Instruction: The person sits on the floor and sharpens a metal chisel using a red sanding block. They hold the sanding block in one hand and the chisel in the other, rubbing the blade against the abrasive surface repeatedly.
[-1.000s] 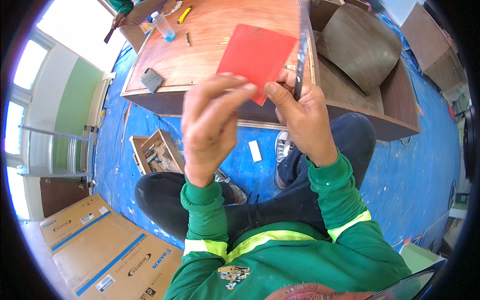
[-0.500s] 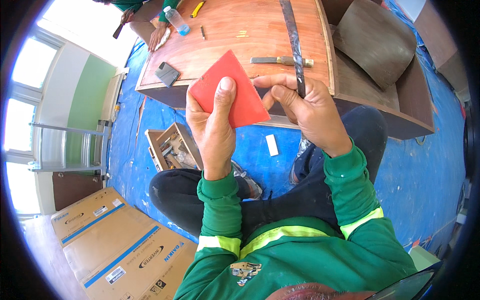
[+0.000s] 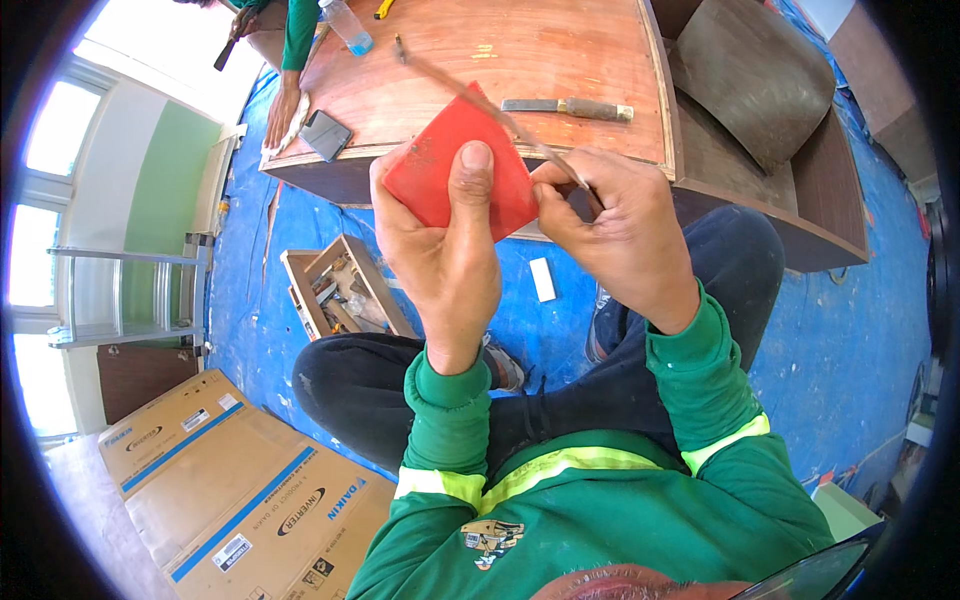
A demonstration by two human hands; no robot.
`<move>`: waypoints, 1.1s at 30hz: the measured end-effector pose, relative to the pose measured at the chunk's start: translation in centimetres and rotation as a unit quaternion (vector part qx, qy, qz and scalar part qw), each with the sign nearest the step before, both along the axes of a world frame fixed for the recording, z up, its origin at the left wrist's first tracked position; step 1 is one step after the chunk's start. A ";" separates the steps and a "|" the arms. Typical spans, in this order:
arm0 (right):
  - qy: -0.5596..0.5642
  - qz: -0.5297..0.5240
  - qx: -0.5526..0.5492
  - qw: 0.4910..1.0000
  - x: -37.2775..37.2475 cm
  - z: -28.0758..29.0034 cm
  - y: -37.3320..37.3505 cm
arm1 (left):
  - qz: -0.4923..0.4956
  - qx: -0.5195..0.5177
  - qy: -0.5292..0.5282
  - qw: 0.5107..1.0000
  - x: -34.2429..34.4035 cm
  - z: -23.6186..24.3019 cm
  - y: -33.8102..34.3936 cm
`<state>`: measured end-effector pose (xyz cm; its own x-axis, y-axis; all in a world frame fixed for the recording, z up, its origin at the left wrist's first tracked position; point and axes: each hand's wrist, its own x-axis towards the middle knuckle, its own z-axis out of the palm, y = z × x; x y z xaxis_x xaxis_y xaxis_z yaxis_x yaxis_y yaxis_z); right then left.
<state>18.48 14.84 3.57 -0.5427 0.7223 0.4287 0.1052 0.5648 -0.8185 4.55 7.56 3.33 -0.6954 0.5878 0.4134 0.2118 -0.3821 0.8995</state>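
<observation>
My left hand (image 3: 450,245) grips a red square piece (image 3: 435,165), thin and flat with a stiff-looking edge; the thumb lies across its face. Dark specks mark its upper left part. In my right hand (image 3: 625,225) a long, thin dark strip (image 3: 490,108) is pinched near its lower end and slants up to the left, behind or beside the red piece's top corner. My right fingertips are at the red piece's right edge; whether they press on it I cannot tell. Both hands are above the near edge of a reddish wooden cabinet panel (image 3: 560,50).
On the panel lie a chisel (image 3: 567,107), a phone (image 3: 325,136), a water bottle (image 3: 346,27) and a yellow cutter (image 3: 383,9). A co-worker's hand (image 3: 284,112) presses a white cloth at its left edge. An open wooden toolbox (image 3: 380,283) and white block (image 3: 542,279) rest on blue sheeting.
The strip has swung from nearly upright to slanting left, showing its narrow edge. My right fingers have closed in beside the red piece. The co-worker's hand has moved nearer along the panel's edge.
</observation>
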 end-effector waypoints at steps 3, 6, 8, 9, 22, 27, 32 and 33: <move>-0.016 -0.049 0.129 0.990 -0.9 -0.7 0.3 | 0.024 -0.010 0.068 0.997 -0.1 -1.1 0.0; 0.000 -0.034 0.106 0.994 -1.2 -1.6 0.5 | -0.001 -0.023 0.042 0.999 -0.4 -0.8 0.2; 0.041 0.027 0.007 0.999 -0.9 -2.1 0.7 | -0.046 -0.016 -0.032 0.998 -1.1 -0.8 0.3; 0.040 0.050 -0.039 0.997 -0.7 -2.0 0.7 | -0.072 -0.006 -0.081 0.994 -1.6 -1.1 0.5; 0.085 0.127 -0.182 0.971 0.3 -2.1 0.8 | -0.148 0.025 -0.196 0.969 -1.8 -1.1 1.2; 0.107 0.132 -0.277 0.946 0.3 -0.7 0.5 | -0.141 0.026 -0.191 0.971 -1.7 -1.1 1.2; 0.083 0.141 -0.261 0.951 0.3 -1.2 0.7 | -0.117 0.017 -0.162 0.980 -1.7 -1.3 1.2; 0.092 0.146 -0.278 0.945 0.4 -1.3 0.7 | -0.112 0.021 -0.160 0.980 -1.6 -1.2 1.1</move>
